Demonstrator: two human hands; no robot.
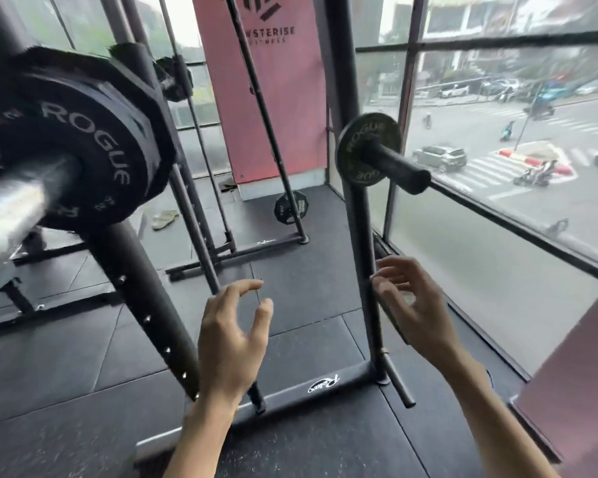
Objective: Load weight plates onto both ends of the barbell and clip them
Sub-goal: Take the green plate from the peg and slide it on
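Flat, bright daylight pours in through the window wall (497,167) at right, leaving the black floor mats (308,288) evenly lit with only faint shadows, while motion blur smears the near barbell sleeve (11,205) and wide-angle distortion bows the rack uprights (363,253).

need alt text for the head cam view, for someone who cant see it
Two bare, empty hands, left hand and right hand, reach forward with fingers spread over a black gym floor. At upper left, a barbell sleeve carries black Rogue plates; a small Rogue plate sits on a storage peg by the window.
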